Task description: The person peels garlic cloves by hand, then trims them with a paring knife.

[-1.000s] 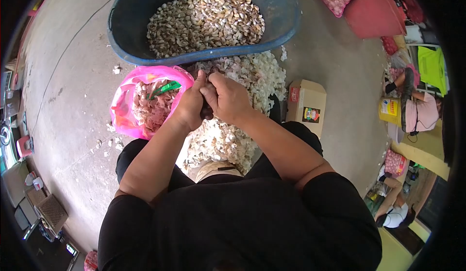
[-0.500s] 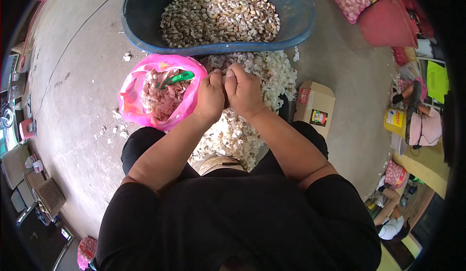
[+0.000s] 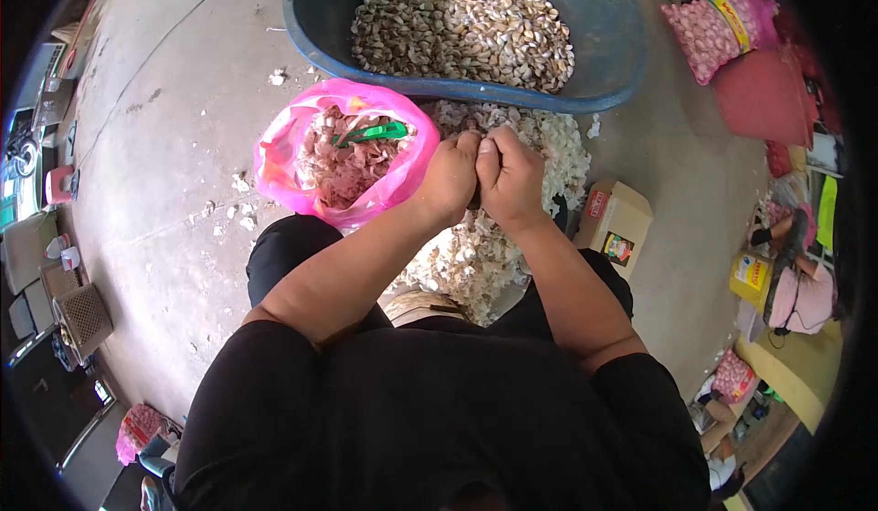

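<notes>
My left hand (image 3: 450,180) and my right hand (image 3: 511,180) are pressed together over a heap of pale garlic skins (image 3: 466,259). Both are closed round something dark and mostly hidden between them. Just left of them is a pink plastic bag (image 3: 274,150), open at the top, with reddish skins (image 3: 352,168) and a green-handled tool (image 3: 375,133) inside. Beyond my hands stands a blue tub (image 3: 608,44) holding many garlic cloves (image 3: 462,31).
A cardboard box (image 3: 631,209) lies right of my knees. Farther right are a net sack of garlic (image 3: 704,31), a red container (image 3: 764,95), a yellow bucket (image 3: 752,275) and other people's legs. A crate (image 3: 84,319) stands at far left.
The whole view has shifted, so the tub, bag and hands appear farther right. My hands remain closed together above the skins.
</notes>
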